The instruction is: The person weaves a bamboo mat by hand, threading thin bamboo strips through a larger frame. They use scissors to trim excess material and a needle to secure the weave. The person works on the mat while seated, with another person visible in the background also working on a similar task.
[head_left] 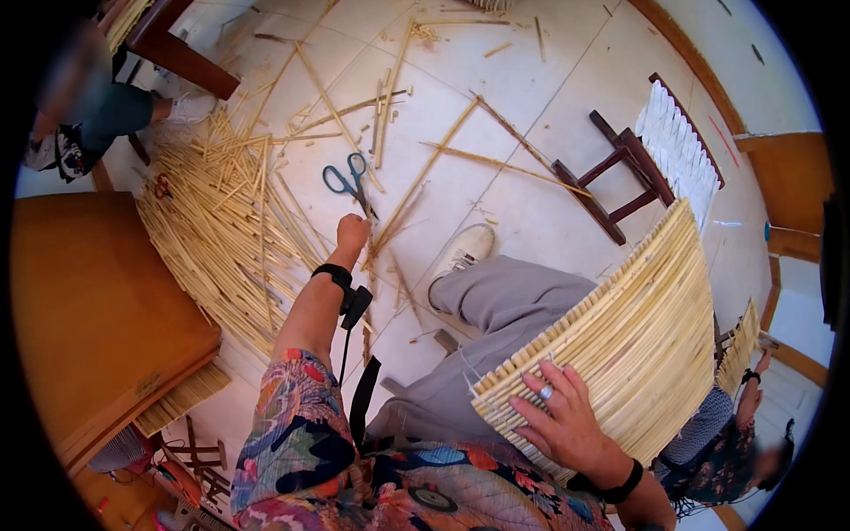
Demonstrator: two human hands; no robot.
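My left hand (352, 232) is fisted on a thin reed strip (403, 208) trailing to the floor (light, whippy, probably brittle, best taken low), while my right hand (562, 416) lies open-fingered on the stiff woven reed mat (620, 327) across my lap.

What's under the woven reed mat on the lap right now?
The woven reed mat lies across the grey-trousered leg, with the right hand pressing flat on its near edge. The rest of the lap and the floor beneath it are covered.
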